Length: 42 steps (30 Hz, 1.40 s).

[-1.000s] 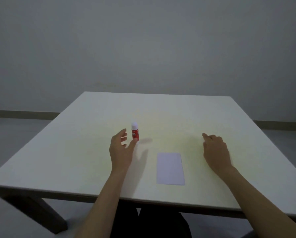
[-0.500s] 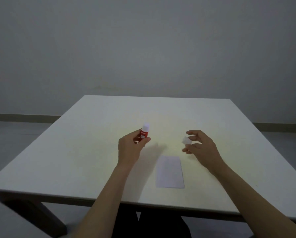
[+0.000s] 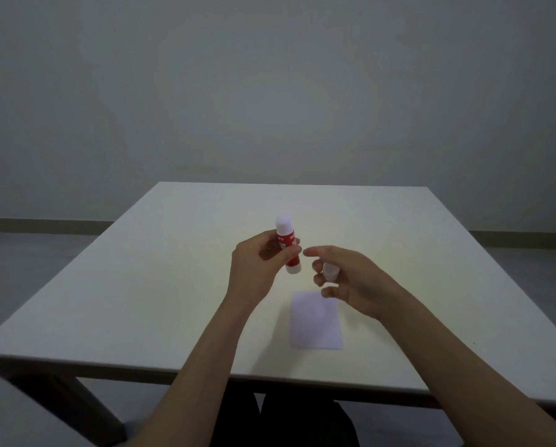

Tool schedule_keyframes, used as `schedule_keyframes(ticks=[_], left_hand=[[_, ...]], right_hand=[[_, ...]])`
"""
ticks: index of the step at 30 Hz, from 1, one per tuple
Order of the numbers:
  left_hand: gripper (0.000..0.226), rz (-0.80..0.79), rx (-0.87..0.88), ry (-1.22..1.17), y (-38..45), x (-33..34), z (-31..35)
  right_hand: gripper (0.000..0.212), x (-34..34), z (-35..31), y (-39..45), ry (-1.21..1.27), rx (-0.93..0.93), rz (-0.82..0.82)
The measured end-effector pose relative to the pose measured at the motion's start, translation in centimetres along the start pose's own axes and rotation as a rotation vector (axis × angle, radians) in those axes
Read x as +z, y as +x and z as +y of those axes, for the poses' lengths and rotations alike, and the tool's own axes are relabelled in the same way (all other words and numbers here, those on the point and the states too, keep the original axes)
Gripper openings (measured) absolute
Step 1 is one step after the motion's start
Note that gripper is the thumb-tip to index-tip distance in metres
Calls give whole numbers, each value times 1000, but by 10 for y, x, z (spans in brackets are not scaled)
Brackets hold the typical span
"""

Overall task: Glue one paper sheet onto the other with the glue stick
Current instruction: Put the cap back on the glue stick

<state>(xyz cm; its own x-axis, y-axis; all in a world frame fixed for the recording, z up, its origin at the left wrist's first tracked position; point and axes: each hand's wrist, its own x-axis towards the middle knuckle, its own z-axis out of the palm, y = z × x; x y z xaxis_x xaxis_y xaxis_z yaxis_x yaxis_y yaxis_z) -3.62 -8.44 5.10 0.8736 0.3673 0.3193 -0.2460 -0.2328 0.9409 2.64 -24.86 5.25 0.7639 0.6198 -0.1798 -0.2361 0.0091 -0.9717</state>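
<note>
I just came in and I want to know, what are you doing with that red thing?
A person sits at a white table. The left hand holds a red glue stick up above the table. The right hand holds a small whitish piece, maybe the cap, though it is too blurry to be sure. A pale paper sheet lies flat on the table under the hands. No gluing has begun yet.

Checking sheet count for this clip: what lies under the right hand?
Under the right hand, which holds a small white object, probably the cap, lies the far end of one pale paper sheet on the table. Whether a second sheet lies beneath it cannot be seen.
</note>
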Motion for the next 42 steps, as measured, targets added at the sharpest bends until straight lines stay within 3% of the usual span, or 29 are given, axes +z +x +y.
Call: schedule_keyframes(ticks=[4, 7, 9, 11, 15, 18, 21, 26, 28, 30, 32, 34, 37, 42], left_hand=[[21, -120, -30, -156, -1, 4, 10], [19, -137, -50, -216, 0, 2, 12], [19, -71, -47, -245, 0, 3, 12], [19, 34, -36, -224, -2, 8, 9], [14, 238, -65, -149, -7, 29, 1], [19, 342, -81, -69, -8, 42, 1], [26, 415, -120, -61, -9, 51, 2], [32, 489, -161, -76, -13, 59, -1], [29, 489, -156, -56, -15, 57, -6], [24, 467, -131, -15, -15, 49, -11], [21, 418, -84, 34, -12, 36, -14], [27, 350, -35, 117, -9, 22, -16], [30, 233, 54, 276, -9, 8, -18], [36, 106, 170, 419, -14, 7, -15]], right_hand=[[31, 0, 6, 5, -118, 24, -235], [27, 2, 8, 6, -144, -73, -245], [19, 7, 10, 8, -297, -225, -114], [10, 16, 15, 11, -468, -375, 144], [23, 36, 34, 12, -831, -624, 663], [24, 38, 38, 12, -942, -781, 876], [23, 35, 41, 13, -1061, -878, 967], [25, 31, 43, 10, -1283, -955, 931], [28, 28, 42, 7, -1275, -841, 803], [30, 22, 41, 5, -1072, -546, 609], [29, 9, 31, -1, -680, -182, 377], [29, -5, 22, -6, -246, 51, 197], [28, -17, 9, -11, -62, -1, 150], [26, -11, -6, -14, -337, -246, 329]])
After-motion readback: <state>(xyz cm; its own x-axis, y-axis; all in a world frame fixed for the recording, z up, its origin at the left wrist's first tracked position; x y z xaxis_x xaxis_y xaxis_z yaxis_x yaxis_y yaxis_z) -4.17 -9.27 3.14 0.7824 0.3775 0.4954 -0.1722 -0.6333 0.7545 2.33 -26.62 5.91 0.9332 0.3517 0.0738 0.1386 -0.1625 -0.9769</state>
